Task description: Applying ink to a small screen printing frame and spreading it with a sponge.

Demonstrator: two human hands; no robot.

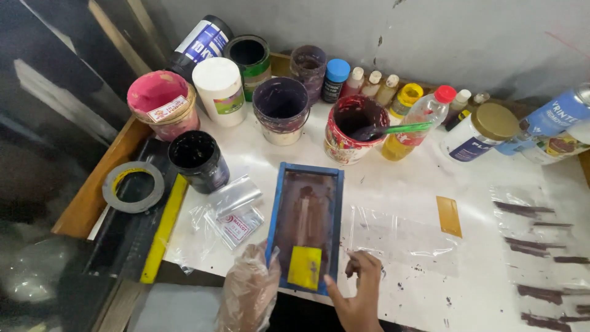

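- White, ink-stained table [393,184] against a grey wall, crowded with paint pots at the back
- Blue-framed printing screen [305,226] lies flat near the front edge, a yellow patch at its near end
- Left hand [249,292] (wrapped in a clear plastic bag) grips the screen's near-left corner
- Right hand [357,289] rests on the screen's near-right edge, thumb on the frame, fingers loosely curled, holding nothing
- Red pot with a green stirrer [353,128] stands just behind the screen

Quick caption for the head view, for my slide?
Left hand in plastic and bare right hand steady a blue-framed screen on a white table below paint pots.
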